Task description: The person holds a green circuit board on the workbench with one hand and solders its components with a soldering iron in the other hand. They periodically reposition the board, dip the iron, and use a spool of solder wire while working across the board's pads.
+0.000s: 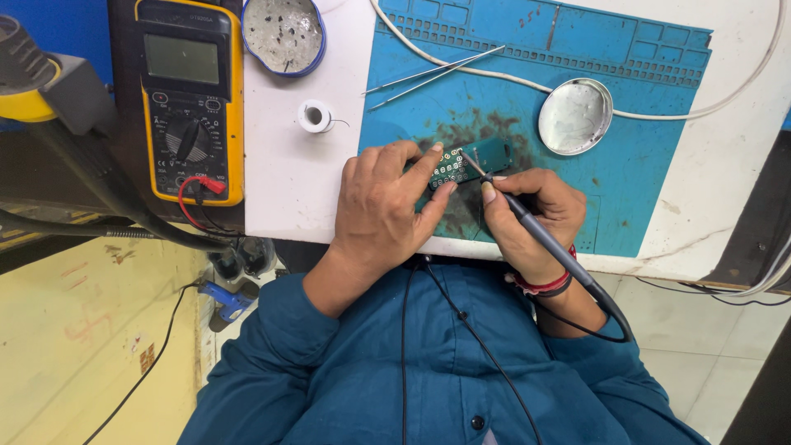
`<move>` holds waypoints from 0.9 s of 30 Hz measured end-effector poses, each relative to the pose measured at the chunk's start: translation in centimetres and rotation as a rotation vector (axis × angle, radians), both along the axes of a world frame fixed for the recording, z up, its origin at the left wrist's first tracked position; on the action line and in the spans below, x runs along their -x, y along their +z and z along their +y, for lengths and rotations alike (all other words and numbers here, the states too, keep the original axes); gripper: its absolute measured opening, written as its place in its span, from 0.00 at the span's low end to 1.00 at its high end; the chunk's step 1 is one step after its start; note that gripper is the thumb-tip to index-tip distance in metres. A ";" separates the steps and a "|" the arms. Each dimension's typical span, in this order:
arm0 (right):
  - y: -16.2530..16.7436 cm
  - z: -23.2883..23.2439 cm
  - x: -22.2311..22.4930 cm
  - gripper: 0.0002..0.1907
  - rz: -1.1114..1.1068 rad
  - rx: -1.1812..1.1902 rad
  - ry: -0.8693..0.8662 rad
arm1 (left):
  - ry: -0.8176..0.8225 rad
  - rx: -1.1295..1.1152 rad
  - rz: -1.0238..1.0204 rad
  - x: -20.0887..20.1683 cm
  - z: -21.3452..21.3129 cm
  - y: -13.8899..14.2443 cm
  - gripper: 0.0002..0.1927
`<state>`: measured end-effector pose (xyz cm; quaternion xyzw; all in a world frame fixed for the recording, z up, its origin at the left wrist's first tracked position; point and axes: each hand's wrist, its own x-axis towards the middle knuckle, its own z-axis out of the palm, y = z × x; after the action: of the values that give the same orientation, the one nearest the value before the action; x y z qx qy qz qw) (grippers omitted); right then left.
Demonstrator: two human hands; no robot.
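Head view, looking straight down. Left hand (381, 206) lies palm-down on the worktop (288, 189), its fingers (428, 161) grasping a small green perforated circuit board (461, 165) by its near-left end, index above and thumb below the board edge. Right hand (531, 218) has its fingers (490, 191) clenched round a dark soldering iron (535, 235), held like a pen; the iron's tip touches the board's top face, just right of the left fingertips. The iron's cable runs back from the right wrist over a blue shirt sleeve (610, 363). A red and black wristband (544, 286) sits on the right wrist.

The board lies on a blue silicone work mat (643, 124), which shows dark stains around the fingers. Beyond the fingers, on the mat: metal tweezers (432, 76), points away to the left; a round shiny metal dish (575, 116) beyond and right of the right hand. A white cable (494, 74) curves across the mat's far side. Beyond and left of the left hand, a small solder spool (314, 116) stands on the white worktop, and farther off a round blue-rimmed tin (283, 33) with grey residue. Well left of the left hand is a yellow digital multimeter (189, 99) with a red plug in it. At far left is a black and yellow tool handle (33, 82). A blue tool (224, 301) lies on the floor below.
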<state>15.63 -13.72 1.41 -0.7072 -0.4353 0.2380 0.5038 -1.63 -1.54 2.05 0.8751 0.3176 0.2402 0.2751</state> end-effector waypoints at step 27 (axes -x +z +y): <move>-0.7 -0.2 -0.3 0.04 0.070 -0.026 -0.002 | 0.001 0.006 -0.003 0.0 0.0 -0.1 0.22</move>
<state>15.96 -13.97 0.69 -0.6923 -0.4196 0.2564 0.5281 -1.59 -1.56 1.94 0.8737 0.3183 0.2409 0.2781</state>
